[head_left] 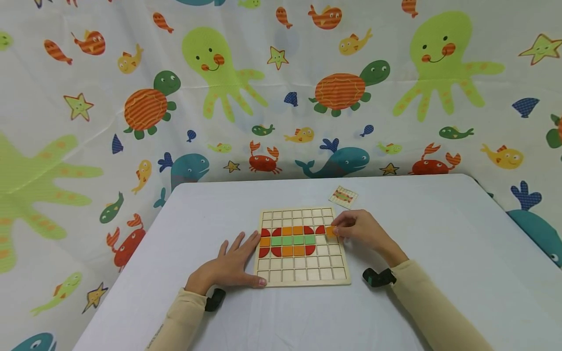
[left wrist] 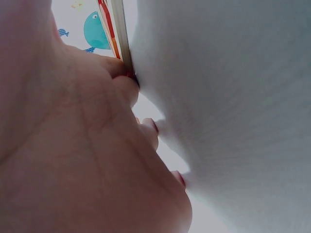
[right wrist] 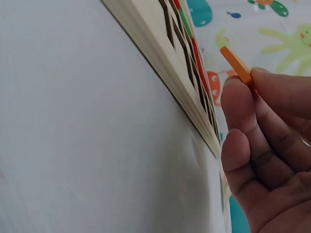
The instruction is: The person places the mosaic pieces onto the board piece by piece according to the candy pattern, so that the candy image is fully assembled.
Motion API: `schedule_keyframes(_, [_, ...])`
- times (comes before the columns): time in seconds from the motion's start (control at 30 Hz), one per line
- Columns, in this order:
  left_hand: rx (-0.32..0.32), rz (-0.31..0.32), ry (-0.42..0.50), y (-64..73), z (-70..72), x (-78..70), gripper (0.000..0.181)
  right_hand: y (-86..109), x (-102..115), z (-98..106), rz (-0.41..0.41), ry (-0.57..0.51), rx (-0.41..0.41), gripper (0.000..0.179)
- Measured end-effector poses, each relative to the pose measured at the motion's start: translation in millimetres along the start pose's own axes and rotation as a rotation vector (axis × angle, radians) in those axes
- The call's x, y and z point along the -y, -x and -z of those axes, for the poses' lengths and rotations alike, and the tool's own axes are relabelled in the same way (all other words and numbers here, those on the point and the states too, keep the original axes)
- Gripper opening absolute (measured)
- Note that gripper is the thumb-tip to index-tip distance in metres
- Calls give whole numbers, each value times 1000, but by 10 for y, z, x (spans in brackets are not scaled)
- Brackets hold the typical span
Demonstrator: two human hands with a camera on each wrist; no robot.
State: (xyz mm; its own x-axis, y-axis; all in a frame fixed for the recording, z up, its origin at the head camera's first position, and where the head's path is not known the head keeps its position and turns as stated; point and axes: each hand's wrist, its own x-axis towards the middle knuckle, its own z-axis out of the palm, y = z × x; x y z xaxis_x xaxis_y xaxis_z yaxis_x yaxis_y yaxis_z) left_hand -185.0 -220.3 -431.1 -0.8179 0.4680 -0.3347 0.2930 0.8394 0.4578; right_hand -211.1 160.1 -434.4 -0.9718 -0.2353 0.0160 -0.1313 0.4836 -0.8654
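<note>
A wooden grid board (head_left: 303, 283) lies on the table, with square tiles in its cells. Green tiles (head_left: 292, 240) form a row between orange tiles (head_left: 292, 251) and rounded red tiles (head_left: 265, 252). My right hand (head_left: 362, 229) pinches an orange square tile (right wrist: 236, 66) between thumb and fingertip, over the board's right side beside a red tile (head_left: 320, 229). Spread flat on the table, my left hand (head_left: 230, 267) has its fingertips at the board's left edge and its thumb at the lower left corner. In the left wrist view the palm (left wrist: 87, 145) hides most of the board.
Just behind the board's far right corner lies a small card (head_left: 344, 197) printed with a similar coloured pattern. The table (head_left: 461, 229) has a white cover. Behind it hangs a curtain (head_left: 281, 78) with sea animals on it.
</note>
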Motion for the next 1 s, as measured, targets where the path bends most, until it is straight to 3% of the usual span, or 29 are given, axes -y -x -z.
schedule_keyframes(0.57, [7, -2, 6, -1, 6, -3, 126, 22, 139, -273, -102, 83, -45, 10])
schedule_keyframes(1.0, [3, 2, -4, -23, -2, 26, 126, 22, 209, -330, -101, 148, -27, 11])
